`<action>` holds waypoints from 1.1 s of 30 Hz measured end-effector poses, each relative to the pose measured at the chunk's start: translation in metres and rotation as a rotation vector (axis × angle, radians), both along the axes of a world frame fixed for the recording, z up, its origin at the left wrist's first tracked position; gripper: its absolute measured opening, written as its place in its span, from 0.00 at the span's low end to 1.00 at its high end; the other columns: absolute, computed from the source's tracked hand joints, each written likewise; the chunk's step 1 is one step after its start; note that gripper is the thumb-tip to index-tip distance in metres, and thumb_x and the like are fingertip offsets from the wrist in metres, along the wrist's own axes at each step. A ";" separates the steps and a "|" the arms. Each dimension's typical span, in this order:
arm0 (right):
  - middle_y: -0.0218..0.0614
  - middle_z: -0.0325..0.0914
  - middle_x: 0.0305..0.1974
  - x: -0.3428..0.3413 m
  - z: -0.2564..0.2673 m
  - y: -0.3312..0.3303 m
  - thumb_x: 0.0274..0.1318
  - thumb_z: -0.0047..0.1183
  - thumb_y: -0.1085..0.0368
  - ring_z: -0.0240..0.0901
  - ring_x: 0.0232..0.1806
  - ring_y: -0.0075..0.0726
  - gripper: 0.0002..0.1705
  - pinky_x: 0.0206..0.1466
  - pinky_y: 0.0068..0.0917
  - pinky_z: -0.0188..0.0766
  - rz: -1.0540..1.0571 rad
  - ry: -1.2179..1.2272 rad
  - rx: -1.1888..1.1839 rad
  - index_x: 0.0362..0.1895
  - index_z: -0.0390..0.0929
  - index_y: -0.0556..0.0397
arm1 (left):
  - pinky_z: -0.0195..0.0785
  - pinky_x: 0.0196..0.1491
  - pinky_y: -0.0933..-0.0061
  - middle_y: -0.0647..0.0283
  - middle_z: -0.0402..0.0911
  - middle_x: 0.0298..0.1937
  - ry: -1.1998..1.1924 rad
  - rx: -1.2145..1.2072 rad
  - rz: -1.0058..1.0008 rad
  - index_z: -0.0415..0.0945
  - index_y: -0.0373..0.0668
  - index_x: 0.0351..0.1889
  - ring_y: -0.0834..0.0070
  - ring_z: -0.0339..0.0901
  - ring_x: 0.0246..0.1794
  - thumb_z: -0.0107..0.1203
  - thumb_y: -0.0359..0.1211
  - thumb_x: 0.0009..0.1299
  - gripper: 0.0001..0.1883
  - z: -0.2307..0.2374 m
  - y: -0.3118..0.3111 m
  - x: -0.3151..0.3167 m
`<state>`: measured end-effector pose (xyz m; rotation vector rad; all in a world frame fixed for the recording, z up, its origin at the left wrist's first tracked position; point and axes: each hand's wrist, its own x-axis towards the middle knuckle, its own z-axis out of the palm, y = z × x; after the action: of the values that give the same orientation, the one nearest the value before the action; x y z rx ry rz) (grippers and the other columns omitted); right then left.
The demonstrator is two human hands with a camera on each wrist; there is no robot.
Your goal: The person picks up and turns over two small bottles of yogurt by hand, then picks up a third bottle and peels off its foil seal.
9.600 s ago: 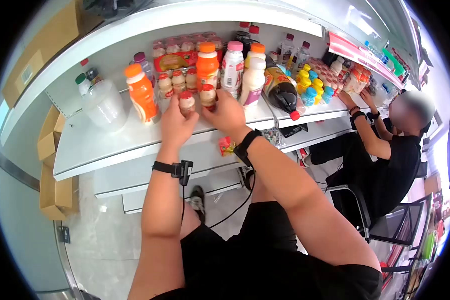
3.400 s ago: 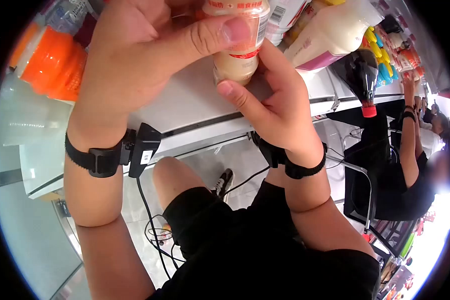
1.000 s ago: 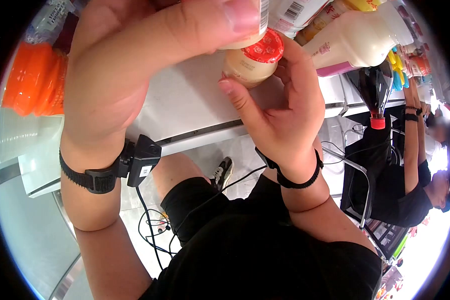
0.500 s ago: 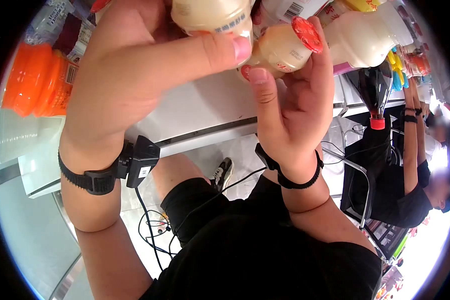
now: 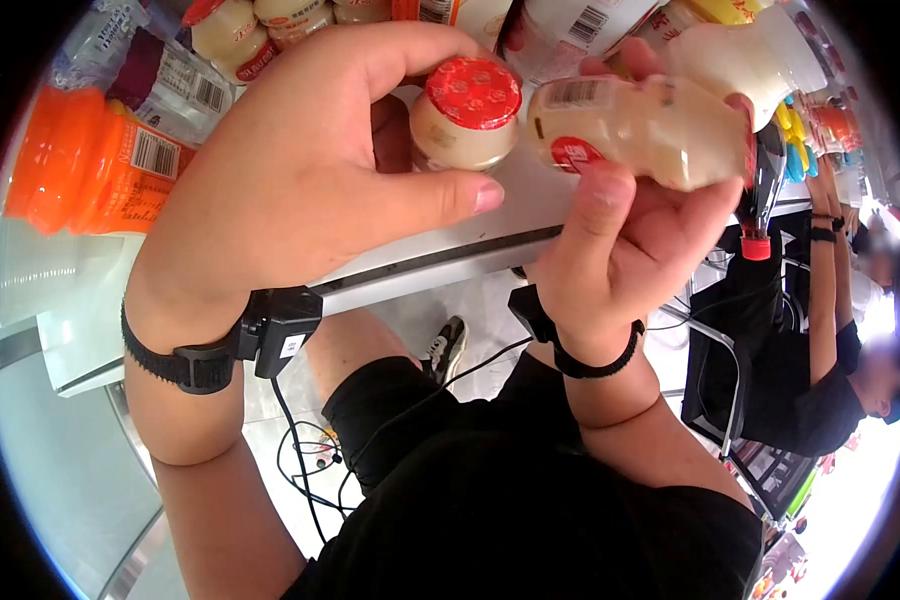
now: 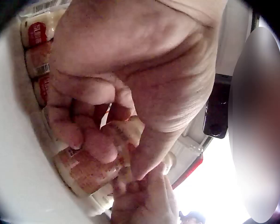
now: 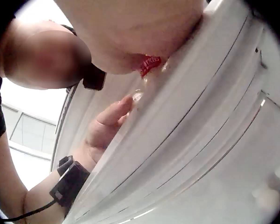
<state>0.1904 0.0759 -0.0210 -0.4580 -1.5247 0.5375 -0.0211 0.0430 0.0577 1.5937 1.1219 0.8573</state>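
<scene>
In the head view, my left hand (image 5: 260,170) curls round a small cream bottle with a red foil lid (image 5: 473,92), its lid facing the camera. To its right, my right hand (image 5: 630,240) grips a second small cream bottle (image 5: 620,125) lying nearly sideways, its red lid toward the right. The two bottles are apart. The left wrist view shows the left hand (image 6: 135,70) with bent fingers round a partly hidden bottle, and the right hand (image 6: 147,203) beyond. In the right wrist view, a red lid (image 7: 150,65) shows beneath the right hand (image 7: 140,32).
Orange bottles (image 5: 80,165), a clear bottle (image 5: 185,85) and several small cream bottles (image 5: 230,35) stand left and behind on the white shelf (image 5: 400,250). White bottles (image 5: 740,65) and a dark bottle with a red cap (image 5: 757,244) are right. Another person (image 5: 800,400) sits far right.
My left hand has lowered its bottle, bringing the red lid into view. My right hand has moved right and down, turning its bottle sideways. More small bottles show behind.
</scene>
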 end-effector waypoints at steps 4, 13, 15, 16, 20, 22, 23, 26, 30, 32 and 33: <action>0.69 0.65 0.79 0.008 -0.009 0.012 0.83 0.56 0.52 0.74 0.77 0.66 0.48 0.77 0.57 0.75 -0.008 0.012 0.142 0.88 0.42 0.59 | 0.78 0.70 0.66 0.57 0.83 0.70 -0.001 0.021 -0.058 0.71 0.31 0.78 0.73 0.83 0.67 0.74 0.25 0.72 0.37 0.002 0.000 0.000; 0.68 0.67 0.78 0.014 -0.004 0.014 0.77 0.52 0.32 0.75 0.76 0.67 0.48 0.75 0.57 0.80 -0.048 0.176 0.150 0.82 0.57 0.52 | 0.80 0.67 0.65 0.58 0.85 0.67 -0.017 0.077 -0.145 0.71 0.32 0.79 0.71 0.84 0.65 0.70 0.26 0.78 0.33 -0.007 0.002 0.004; 0.67 0.70 0.76 0.007 0.010 0.008 0.78 0.51 0.33 0.76 0.75 0.68 0.46 0.75 0.57 0.83 -0.157 0.138 0.088 0.82 0.57 0.51 | 0.80 0.67 0.65 0.58 0.86 0.66 0.017 0.100 -0.143 0.71 0.32 0.80 0.72 0.84 0.65 0.69 0.26 0.78 0.33 -0.008 0.002 0.004; 0.66 0.72 0.75 0.010 0.016 0.007 0.78 0.51 0.33 0.77 0.74 0.67 0.45 0.74 0.56 0.83 -0.194 0.082 0.083 0.81 0.57 0.52 | 0.79 0.67 0.65 0.58 0.86 0.66 0.021 0.106 -0.140 0.70 0.32 0.80 0.72 0.85 0.64 0.69 0.26 0.78 0.33 -0.008 0.001 0.004; 0.57 0.76 0.71 0.000 0.020 0.006 0.75 0.62 0.41 0.82 0.69 0.54 0.49 0.72 0.47 0.83 0.042 0.152 0.040 0.81 0.54 0.59 | 0.79 0.66 0.65 0.59 0.86 0.64 -0.046 0.045 -0.111 0.70 0.32 0.78 0.72 0.85 0.62 0.69 0.27 0.79 0.32 -0.004 -0.003 0.005; 0.54 0.78 0.70 0.002 0.021 0.022 0.76 0.61 0.41 0.82 0.69 0.51 0.48 0.72 0.44 0.81 0.032 0.055 0.150 0.81 0.57 0.61 | 0.79 0.66 0.65 0.59 0.86 0.64 -0.038 -0.002 -0.115 0.71 0.32 0.76 0.72 0.85 0.62 0.69 0.27 0.79 0.30 -0.003 -0.002 0.004; 0.53 0.79 0.70 0.003 0.021 0.030 0.77 0.61 0.40 0.82 0.69 0.50 0.47 0.72 0.43 0.80 0.029 0.010 0.207 0.81 0.59 0.61 | 0.79 0.66 0.65 0.58 0.86 0.64 -0.035 -0.025 -0.118 0.72 0.32 0.75 0.72 0.85 0.61 0.69 0.27 0.80 0.29 -0.002 -0.001 0.003; 0.51 0.78 0.70 0.001 0.015 0.030 0.75 0.65 0.43 0.80 0.70 0.45 0.53 0.74 0.42 0.75 0.157 0.072 0.111 0.84 0.54 0.64 | 0.79 0.66 0.66 0.58 0.86 0.63 0.001 0.009 -0.135 0.74 0.33 0.73 0.73 0.85 0.61 0.69 0.27 0.80 0.26 -0.001 0.002 0.003; 0.53 0.74 0.74 -0.008 0.017 0.033 0.64 0.73 0.33 0.79 0.70 0.45 0.70 0.73 0.41 0.75 0.338 0.075 0.061 0.86 0.48 0.70 | 0.81 0.65 0.67 0.59 0.87 0.61 -0.006 0.028 -0.096 0.74 0.34 0.72 0.73 0.86 0.59 0.68 0.26 0.80 0.25 -0.002 0.000 0.005; 0.52 0.77 0.72 -0.007 0.011 0.048 0.66 0.72 0.35 0.80 0.68 0.44 0.66 0.73 0.40 0.76 0.395 0.061 0.112 0.85 0.51 0.71 | 0.81 0.65 0.67 0.59 0.87 0.60 -0.020 0.032 -0.088 0.75 0.34 0.71 0.73 0.87 0.58 0.68 0.26 0.79 0.24 -0.005 0.001 0.004; 0.52 0.78 0.71 -0.006 0.008 0.051 0.66 0.72 0.36 0.81 0.68 0.43 0.65 0.72 0.39 0.76 0.411 0.057 0.106 0.84 0.52 0.71 | 0.81 0.65 0.67 0.59 0.88 0.59 -0.023 0.023 -0.083 0.75 0.34 0.71 0.73 0.87 0.58 0.69 0.26 0.79 0.24 -0.005 0.001 0.004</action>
<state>0.1845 0.1267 -0.0131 -0.0425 -1.5905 0.7750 -0.0171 0.0443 0.0526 1.6342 1.0261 0.8347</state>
